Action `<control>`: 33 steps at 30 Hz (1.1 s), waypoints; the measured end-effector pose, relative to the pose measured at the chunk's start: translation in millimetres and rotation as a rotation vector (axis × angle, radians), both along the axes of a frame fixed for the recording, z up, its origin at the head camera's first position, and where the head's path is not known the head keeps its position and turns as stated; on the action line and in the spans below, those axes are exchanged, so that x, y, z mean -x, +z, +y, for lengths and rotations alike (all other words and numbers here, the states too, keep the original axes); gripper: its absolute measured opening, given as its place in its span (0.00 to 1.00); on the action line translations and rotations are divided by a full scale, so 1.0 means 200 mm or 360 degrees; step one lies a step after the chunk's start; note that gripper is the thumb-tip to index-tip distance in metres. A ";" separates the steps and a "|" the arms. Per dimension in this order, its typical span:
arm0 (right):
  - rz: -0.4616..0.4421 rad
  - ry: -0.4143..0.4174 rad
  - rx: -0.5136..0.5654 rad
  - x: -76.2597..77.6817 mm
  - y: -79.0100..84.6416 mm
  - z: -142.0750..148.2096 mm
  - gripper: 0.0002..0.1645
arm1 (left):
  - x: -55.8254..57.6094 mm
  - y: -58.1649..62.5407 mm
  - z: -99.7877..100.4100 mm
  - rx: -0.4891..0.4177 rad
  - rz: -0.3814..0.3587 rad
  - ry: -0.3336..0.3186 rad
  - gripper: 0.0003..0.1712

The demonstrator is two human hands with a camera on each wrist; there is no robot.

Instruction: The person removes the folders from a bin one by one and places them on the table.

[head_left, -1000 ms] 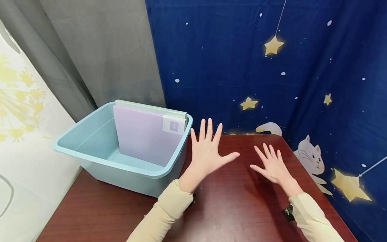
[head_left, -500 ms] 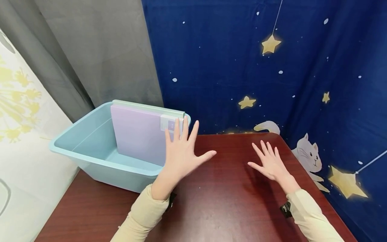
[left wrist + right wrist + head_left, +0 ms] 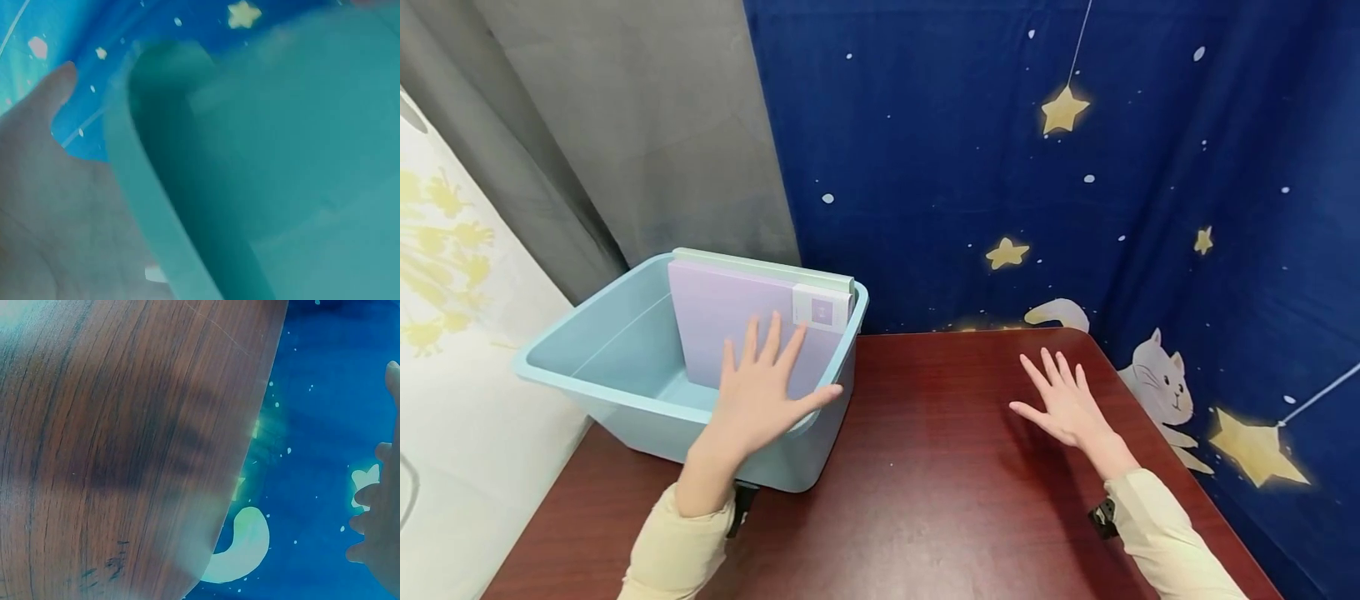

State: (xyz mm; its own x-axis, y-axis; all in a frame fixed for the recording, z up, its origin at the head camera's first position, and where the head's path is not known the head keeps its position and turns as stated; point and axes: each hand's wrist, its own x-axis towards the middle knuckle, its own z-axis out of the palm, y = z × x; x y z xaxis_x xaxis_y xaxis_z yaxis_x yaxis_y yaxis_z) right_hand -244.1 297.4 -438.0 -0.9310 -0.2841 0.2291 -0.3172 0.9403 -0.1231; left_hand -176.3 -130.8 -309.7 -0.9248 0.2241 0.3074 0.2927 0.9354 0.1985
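Note:
My left hand [image 3: 756, 400], fingers spread straight, hovers over the near right rim of a light blue plastic tub [image 3: 602, 398] and holds nothing. Whether it touches the rim I cannot tell. Inside the tub stands a flat lilac box or file case [image 3: 722, 308] with a white label [image 3: 822, 308]; a pale green one [image 3: 760, 265] is behind it. The left wrist view has the tub's rim [image 3: 140, 169] close to the palm. Over the right part of the table, my right hand [image 3: 1067, 408] is held with fingers spread, touching nothing; its shadow falls on the wood.
The dark red wooden table [image 3: 925, 467] lies under both hands, its far edge by a blue curtain [image 3: 925, 150] printed with stars and a cat. A grey curtain [image 3: 647, 125] hangs behind the tub. White patterned cloth [image 3: 452, 400] is at the left.
My left hand has moved left, from beside the tub to over its near right corner, fingers still spread. The right hand has barely moved. The head view has shifted slightly.

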 end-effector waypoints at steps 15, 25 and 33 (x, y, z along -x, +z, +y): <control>0.0004 -0.0007 0.0005 0.00 0.00 0.00 0.49 | 0.01 -0.11 -0.46 0.0060 0.0224 -0.0042 0.47; 0.0023 0.0019 -0.0023 0.02 0.03 -0.03 0.49 | 0.10 -0.18 -0.81 -0.0063 0.0461 -0.0163 0.40; 0.0059 0.0046 -0.0023 0.02 0.05 -0.05 0.48 | 0.16 -0.21 -1.00 -0.0133 0.0652 -0.0074 0.35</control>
